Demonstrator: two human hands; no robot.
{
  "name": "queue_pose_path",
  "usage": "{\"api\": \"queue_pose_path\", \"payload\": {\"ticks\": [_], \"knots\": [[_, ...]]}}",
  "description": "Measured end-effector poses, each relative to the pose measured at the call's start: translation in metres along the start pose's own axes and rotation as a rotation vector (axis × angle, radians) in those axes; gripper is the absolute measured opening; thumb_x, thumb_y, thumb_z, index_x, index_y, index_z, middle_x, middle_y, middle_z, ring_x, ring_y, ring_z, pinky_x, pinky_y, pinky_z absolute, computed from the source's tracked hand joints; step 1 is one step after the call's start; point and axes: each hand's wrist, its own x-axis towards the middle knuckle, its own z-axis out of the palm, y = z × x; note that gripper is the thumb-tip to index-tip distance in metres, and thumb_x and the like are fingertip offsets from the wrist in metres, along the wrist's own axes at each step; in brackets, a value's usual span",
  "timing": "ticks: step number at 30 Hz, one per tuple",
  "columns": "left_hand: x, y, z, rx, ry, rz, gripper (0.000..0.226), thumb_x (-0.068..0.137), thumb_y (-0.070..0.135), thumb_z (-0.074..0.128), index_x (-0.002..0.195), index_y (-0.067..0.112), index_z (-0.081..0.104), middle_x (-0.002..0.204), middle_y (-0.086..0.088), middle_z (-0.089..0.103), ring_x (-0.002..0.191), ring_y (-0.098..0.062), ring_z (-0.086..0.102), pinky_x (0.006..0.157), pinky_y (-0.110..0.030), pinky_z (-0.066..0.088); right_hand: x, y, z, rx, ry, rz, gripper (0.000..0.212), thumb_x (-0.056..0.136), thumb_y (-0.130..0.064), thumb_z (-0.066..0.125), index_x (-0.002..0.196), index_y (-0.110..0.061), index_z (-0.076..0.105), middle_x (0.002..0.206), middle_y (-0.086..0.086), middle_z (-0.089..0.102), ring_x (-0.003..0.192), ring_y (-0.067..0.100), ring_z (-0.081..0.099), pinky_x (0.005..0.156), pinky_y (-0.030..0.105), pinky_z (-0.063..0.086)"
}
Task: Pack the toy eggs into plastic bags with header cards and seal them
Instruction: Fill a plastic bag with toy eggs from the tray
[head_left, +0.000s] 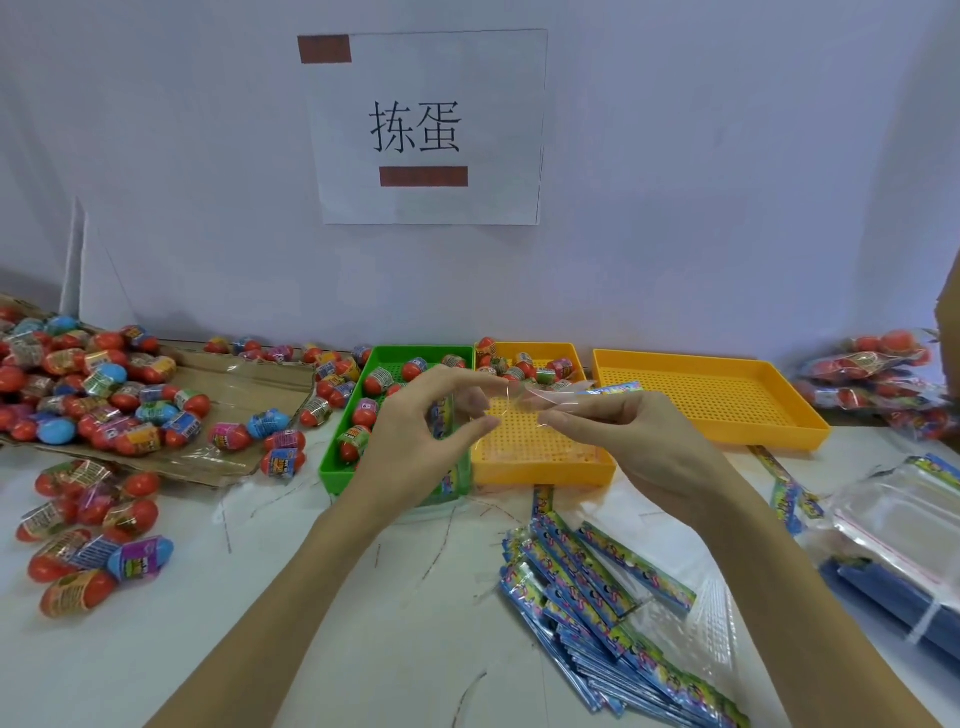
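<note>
Both hands hold one clear plastic bag just above the small yellow tray. The left hand and right hand each pinch its thin edge tight.

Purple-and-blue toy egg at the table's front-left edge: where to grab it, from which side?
Grip the purple-and-blue toy egg across its labelled middle, pinching the two long sides, coming from above. It lies on its side on the table, with a red egg close on its left, so a sideways approach looks crowded.
</note>
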Motion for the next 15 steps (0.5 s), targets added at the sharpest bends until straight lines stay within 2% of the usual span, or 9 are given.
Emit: {"api": "queue_pose_path", "payload": {"ticks": [1,4,6,8,11,13,15], "knots": [[0.0,-0.001,-0.001,-0.026,0.002,-0.029,0.041,0.088,0.015,0.081,0.126,0.025,0.07,0.092,0.014,0.072,0.086,0.001,0.069,0.09,-0.016,0.052,-0.001,-0.001,0.0,-0.01,0.011,-0.002,0.026,0.081,-0.036,0.081,0.099,-0.019,0.084,0.109,-0.009,0.079,0.112,0.0,0.067,0.095,0.025,0.047],[-0.001,-0.002,-0.002,-0.073,0.025,-0.084,0.037,0.089,0.019,0.081,0.124,0.025,0.069,0.084,0.013,0.076,0.083,-0.004,0.075,0.09,-0.018,0.051,0.0,-0.002,0.002,-0.05,0.032,-0.022,0.026,0.084,-0.039,0.08,0.101,-0.019,0.084,0.107,-0.006,0.079,0.111,0.001,0.068,0.095,0.026,0.049],[-0.002,-0.003,-0.001,-0.054,0.039,-0.08,0.03,0.09,0.02,0.08,0.118,0.02,0.072,0.085,0.012,0.077,0.077,-0.004,0.076,0.083,-0.019,0.056,0.001,0.0,0.003,0.094,-0.013,-0.003,0.036,0.083,-0.037,0.08,0.108,-0.011,0.081,0.111,0.005,0.079,0.113,0.016,0.071,0.097,0.031,0.056],[-0.003,-0.003,0.0,-0.035,0.06,-0.043,0.026,0.09,0.019,0.08,0.114,0.016,0.074,0.088,0.01,0.078,0.075,-0.004,0.076,0.076,-0.024,0.061,0.002,0.001,0.007,0.329,-0.088,0.085,0.044,0.081,-0.033,0.081,0.113,-0.003,0.077,0.116,0.016,0.076,0.113,0.029,0.072,0.093,0.031,0.06],[-0.004,-0.003,0.002,0.034,0.079,0.048,0.025,0.088,0.022,0.081,0.112,0.016,0.075,0.094,0.01,0.077,0.076,-0.004,0.075,0.073,-0.022,0.061,0.003,0.004,0.013,0.49,-0.226,0.186,0.034,0.089,-0.022,0.078,0.114,0.0,0.077,0.125,0.02,0.072,0.119,0.031,0.069,0.094,0.03,0.058],[-0.004,-0.001,0.002,0.004,0.067,0.029,0.028,0.088,0.025,0.082,0.114,0.017,0.075,0.091,0.011,0.076,0.07,-0.008,0.073,0.067,-0.02,0.057,0.004,0.006,0.014,0.539,-0.275,0.192,0.032,0.091,-0.016,0.076,0.117,0.003,0.074,0.128,0.022,0.069,0.123,0.033,0.067,0.098,0.031,0.057],[-0.002,-0.001,0.001,-0.046,0.059,-0.027,0.03,0.087,0.03,0.082,0.115,0.023,0.075,0.088,0.01,0.075,0.067,-0.011,0.068,0.063,-0.024,0.054,0.004,0.007,0.014,0.552,-0.259,0.202,0.031,0.091,-0.013,0.075,0.116,0.005,0.074,0.125,0.025,0.07,0.119,0.036,0.068,0.093,0.033,0.059]]}}
